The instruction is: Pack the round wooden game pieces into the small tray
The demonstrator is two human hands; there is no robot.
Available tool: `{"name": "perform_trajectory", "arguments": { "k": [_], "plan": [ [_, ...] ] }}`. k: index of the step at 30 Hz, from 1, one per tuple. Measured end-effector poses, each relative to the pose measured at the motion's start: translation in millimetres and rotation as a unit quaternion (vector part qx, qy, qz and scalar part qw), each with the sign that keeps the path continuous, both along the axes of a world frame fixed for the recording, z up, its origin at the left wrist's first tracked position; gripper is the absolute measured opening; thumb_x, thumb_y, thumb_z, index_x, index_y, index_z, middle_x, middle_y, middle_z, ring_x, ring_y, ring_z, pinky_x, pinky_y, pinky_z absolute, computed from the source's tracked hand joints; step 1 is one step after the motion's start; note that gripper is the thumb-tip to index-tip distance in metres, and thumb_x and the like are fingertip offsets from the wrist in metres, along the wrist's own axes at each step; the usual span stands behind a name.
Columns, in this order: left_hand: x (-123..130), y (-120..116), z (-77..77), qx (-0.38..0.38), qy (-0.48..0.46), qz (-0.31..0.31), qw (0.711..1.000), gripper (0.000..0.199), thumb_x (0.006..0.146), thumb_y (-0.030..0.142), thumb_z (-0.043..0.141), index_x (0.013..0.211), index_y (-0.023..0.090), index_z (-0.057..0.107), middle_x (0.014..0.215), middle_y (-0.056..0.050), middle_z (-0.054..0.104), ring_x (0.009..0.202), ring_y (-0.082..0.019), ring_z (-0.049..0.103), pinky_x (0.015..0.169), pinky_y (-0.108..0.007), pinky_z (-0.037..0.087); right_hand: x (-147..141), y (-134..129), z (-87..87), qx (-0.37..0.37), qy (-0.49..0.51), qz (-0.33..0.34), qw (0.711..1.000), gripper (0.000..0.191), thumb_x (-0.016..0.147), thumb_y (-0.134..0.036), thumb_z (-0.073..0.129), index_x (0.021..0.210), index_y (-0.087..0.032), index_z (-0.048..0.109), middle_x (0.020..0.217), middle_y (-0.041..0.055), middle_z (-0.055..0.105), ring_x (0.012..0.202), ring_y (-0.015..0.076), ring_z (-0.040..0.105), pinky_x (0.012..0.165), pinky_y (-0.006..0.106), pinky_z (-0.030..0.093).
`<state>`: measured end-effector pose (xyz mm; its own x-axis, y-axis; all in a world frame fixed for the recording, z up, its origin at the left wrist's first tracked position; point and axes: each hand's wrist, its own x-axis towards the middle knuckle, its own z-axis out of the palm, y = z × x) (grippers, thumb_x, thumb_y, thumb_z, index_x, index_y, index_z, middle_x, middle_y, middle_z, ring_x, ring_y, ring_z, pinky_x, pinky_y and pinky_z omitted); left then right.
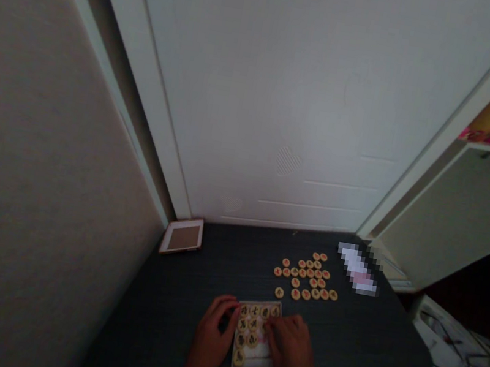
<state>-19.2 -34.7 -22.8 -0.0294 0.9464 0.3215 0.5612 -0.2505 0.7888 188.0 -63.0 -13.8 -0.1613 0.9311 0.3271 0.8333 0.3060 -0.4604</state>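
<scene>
A shallow white box (251, 365) lies near the table's front edge, with several round wooden pieces bearing black characters in rows inside it. My left hand (214, 334) rests at the box's left edge, thumb and forefinger curved toward each other at its upper left corner; whether anything is between them is too small to tell. Over the box's right side, my right hand (291, 346) has its fingers together on a wooden piece (266, 325) in the second row. Behind the box and to the right, several loose round pieces (295, 294), many with red characters, lie spread out.
An open box lid (183, 237) lies at the back left of the dark table (213, 265). A blurred white and pink item (359, 270) is at the back right. Beyond the table's right edge stands a white box with cables (454, 359). A white panel rises behind.
</scene>
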Motion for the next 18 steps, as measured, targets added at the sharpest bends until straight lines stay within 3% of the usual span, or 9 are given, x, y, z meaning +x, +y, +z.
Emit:
{"name": "perform_trajectory", "arguments": {
  "k": [5,13,18],
  "plan": [
    [0.2,0.7,2.1,-0.002,-0.001,0.002,1.0,0.027,0.094,0.044,0.055,0.096,0.024,0.073,0.106,-0.008,0.07,0.095,-0.023,0.07,0.083,-0.037,0.059,5.6,-5.8,-3.4,0.004,-0.019,0.033,0.999,0.019,0.092,-0.017,0.06,0.103,-0.031,0.068,0.1,0.0,0.073,0.093,0.0228,0.06,0.081,0.035,0.04],
    [0.5,-0.9,3.2,-0.011,-0.001,0.0,1.0,0.026,0.095,0.042,0.054,0.096,0.024,0.073,0.105,-0.007,0.07,0.095,-0.023,0.07,0.084,-0.036,0.059,7.5,-0.6,-16.5,0.011,-0.023,0.025,0.999,0.021,0.089,-0.017,0.064,0.103,-0.032,0.068,0.099,-0.0015,0.075,0.093,0.0235,0.06,0.076,0.035,0.037],
    [0.1,-0.6,4.2,-0.01,-0.004,-0.003,1.0,0.026,0.094,0.042,0.055,0.097,0.024,0.073,0.104,-0.008,0.071,0.093,-0.022,0.071,0.081,-0.034,0.06,8.2,-3.6,-16.2,0.033,-0.019,0.018,0.999,0.023,0.089,-0.019,0.064,0.107,-0.034,0.066,0.104,-0.0016,0.076,0.097,0.0244,0.062,0.085,0.038,0.036]
  ]
}}
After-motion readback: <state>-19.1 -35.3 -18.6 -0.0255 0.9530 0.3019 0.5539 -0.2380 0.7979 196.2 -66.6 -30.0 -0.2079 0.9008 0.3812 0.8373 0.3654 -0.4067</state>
